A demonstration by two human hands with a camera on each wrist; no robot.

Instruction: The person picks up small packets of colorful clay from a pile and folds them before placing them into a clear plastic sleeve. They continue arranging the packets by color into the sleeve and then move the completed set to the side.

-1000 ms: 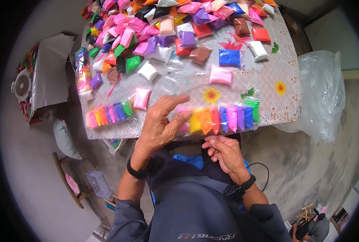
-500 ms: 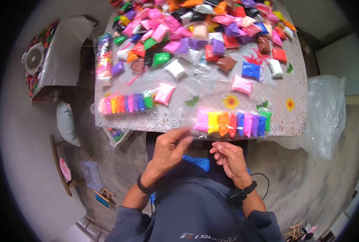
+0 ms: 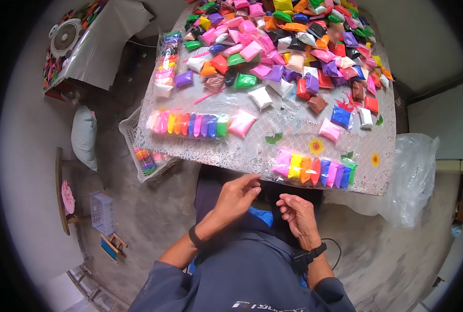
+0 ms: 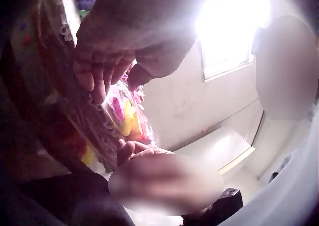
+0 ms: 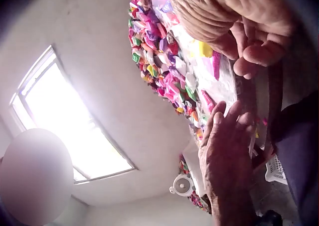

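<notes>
A clear plastic bag (image 3: 314, 172) holding a row of coloured packets lies along the table's front edge. At its left end, my left hand (image 3: 235, 196) has its fingertips close to the clear film, fingers loosely extended. My right hand (image 3: 299, 216) hangs just in front of the table edge, below the bag, fingers loosely curled and thumb near the forefinger; nothing shows between them. In the right wrist view, the left hand (image 5: 227, 153) is turned toward the table with its fingers together. A second filled bag (image 3: 190, 125) lies to the left, beside a loose pink packet (image 3: 242, 123).
A large heap of coloured packets (image 3: 294, 47) covers the back of the table. Another filled bag (image 3: 168, 65) lies at the left edge. A white basket (image 3: 130, 127) with filled bags stands below the table's left side. Clear plastic sheeting (image 3: 413, 177) hangs at the right.
My left hand has drawn back from over the bag's left end to the table's front edge. The right hand stays low with loosely curled fingers. The head view has shifted left.
</notes>
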